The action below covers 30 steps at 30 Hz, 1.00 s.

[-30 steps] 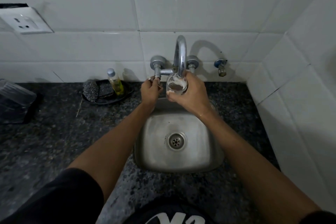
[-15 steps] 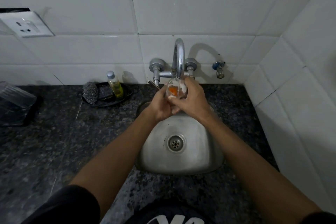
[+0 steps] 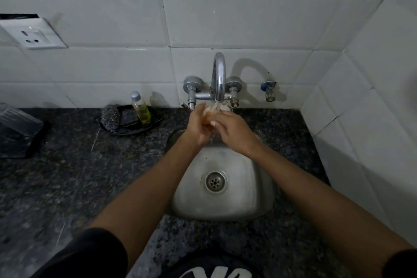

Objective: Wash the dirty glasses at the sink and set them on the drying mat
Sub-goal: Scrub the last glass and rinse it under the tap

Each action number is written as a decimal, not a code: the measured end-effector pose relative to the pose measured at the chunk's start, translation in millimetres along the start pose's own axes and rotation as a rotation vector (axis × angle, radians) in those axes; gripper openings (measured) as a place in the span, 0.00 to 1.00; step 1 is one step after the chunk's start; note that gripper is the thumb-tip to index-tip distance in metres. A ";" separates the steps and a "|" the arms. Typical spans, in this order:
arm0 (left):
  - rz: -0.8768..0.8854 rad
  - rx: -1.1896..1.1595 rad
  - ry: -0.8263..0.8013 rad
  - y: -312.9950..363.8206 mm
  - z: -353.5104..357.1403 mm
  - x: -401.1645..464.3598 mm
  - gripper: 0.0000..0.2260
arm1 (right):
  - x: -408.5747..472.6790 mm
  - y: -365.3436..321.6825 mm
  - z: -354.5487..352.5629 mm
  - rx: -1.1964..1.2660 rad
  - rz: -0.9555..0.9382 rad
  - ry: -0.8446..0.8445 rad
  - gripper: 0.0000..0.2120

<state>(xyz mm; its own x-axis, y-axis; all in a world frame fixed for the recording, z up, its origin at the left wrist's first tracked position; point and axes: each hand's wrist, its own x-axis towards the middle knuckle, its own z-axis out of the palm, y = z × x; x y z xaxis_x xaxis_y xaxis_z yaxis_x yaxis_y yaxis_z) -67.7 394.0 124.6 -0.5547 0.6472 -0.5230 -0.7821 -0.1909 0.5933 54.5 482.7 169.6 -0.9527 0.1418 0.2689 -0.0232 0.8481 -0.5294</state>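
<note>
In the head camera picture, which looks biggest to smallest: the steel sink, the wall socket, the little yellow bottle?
1. sink
2. wall socket
3. yellow bottle

The wide-angle lens stretches the socket at the edge, but the order is still clear.

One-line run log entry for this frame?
step: rinse | clear drinking glass under running chrome tap | left hand, right hand both hold it | over steel sink

1. Left arm: bare from the hand to above the elbow; short black sleeve (image 3: 90, 253) covers the upper arm.
2. Right arm: bare forearm; edge of a black sleeve (image 3: 404, 264) at the frame corner.
3. Torso: black shirt (image 3: 212, 266) bearing partly visible white lettering.
</note>
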 end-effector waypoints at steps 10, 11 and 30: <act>0.085 0.044 -0.038 7.2 3.2 -7.2 0.15 | 7.7 -4.5 3.5 0.185 0.104 0.010 0.12; 0.044 0.065 -0.048 8.7 3.7 -8.3 0.17 | 7.8 -3.9 1.5 0.111 0.071 -0.024 0.12; 0.023 0.112 -0.007 10.6 8.6 -7.3 0.17 | 11.3 -5.2 5.0 0.222 0.242 -0.014 0.13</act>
<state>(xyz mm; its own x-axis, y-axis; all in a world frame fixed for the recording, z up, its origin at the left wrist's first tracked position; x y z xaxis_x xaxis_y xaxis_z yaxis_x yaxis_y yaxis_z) -69.4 393.6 140.0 -0.5696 0.6487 -0.5047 -0.7323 -0.1219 0.6699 42.3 477.3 171.4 -0.9428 0.3170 0.1034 0.1404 0.6586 -0.7393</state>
